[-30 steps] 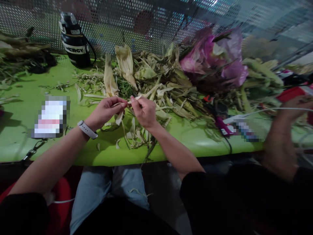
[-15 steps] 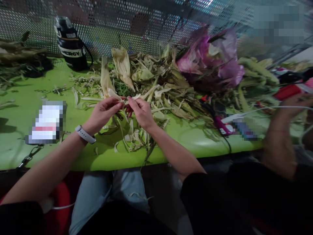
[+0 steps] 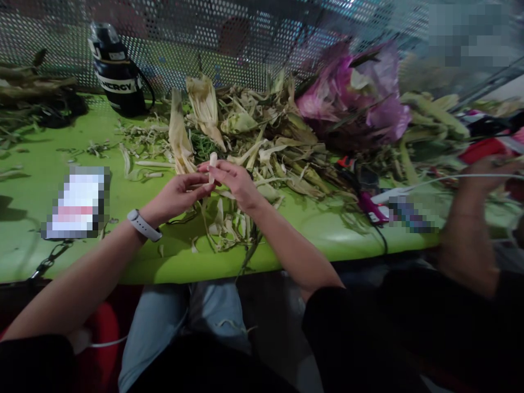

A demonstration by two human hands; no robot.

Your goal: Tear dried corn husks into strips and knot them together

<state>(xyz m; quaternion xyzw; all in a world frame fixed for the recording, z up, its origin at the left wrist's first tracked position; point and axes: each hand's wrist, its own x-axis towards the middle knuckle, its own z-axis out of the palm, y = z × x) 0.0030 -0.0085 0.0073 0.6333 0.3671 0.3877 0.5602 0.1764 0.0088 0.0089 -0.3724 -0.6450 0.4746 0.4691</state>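
Between my two hands stands a short, pale piece of corn husk (image 3: 213,165), folded or rolled, its upper end sticking up above the fingers. My left hand (image 3: 183,192), with a white band on the wrist, pinches its lower part. On the other side the fingers of my right hand (image 3: 239,185) close on the same piece; some fingertips overlap and are partly hidden. Just behind the hands lie a long dry husk (image 3: 179,131) and a wider dry husk (image 3: 204,106). Torn husk strips (image 3: 225,226) are scattered below the hands.
A green table (image 3: 135,256) bears a phone (image 3: 77,202) at left and a black bottle (image 3: 120,76) behind. Right of centre are a husk heap (image 3: 295,158), a pink plastic bag (image 3: 347,103), a white cable (image 3: 442,179) and another phone (image 3: 411,214). Another person's arm (image 3: 469,224) reaches in.
The pale husk piece, earlier lying more level between my fingers, now stands upright. My left hand has moved slightly right and down, and my right fingers have come over it.
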